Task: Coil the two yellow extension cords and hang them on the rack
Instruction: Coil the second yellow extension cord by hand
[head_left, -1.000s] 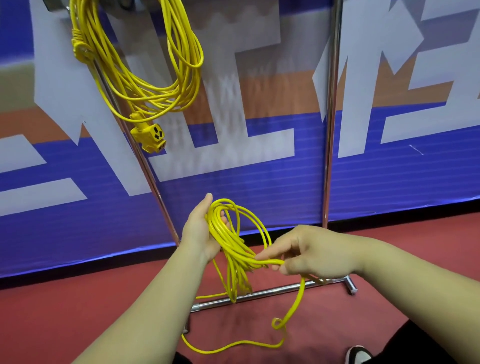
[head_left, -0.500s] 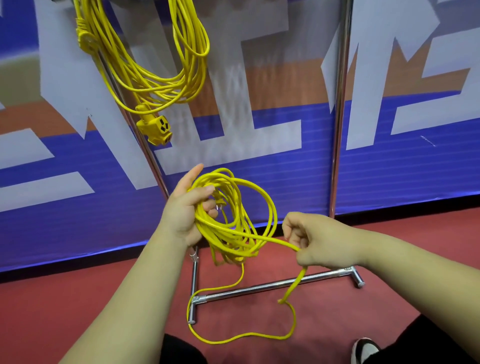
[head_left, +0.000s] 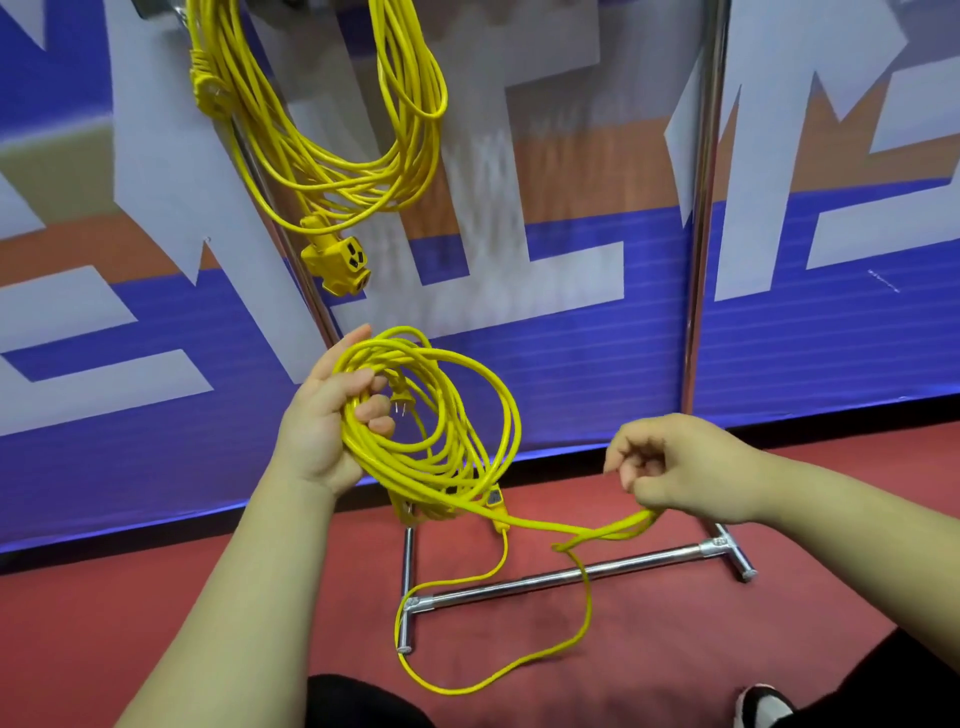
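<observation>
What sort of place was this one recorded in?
Probably an indoor hall or staged event space, not a home or workshop: a large printed blue, white and orange banner forms the back wall, the floor is plain red, and a freestanding chrome rack holds a coiled yellow cord.

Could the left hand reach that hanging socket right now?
Probably, as to reach: the socket hangs just above the left hand, nothing between them; but that hand is full, holding the coil.
</observation>
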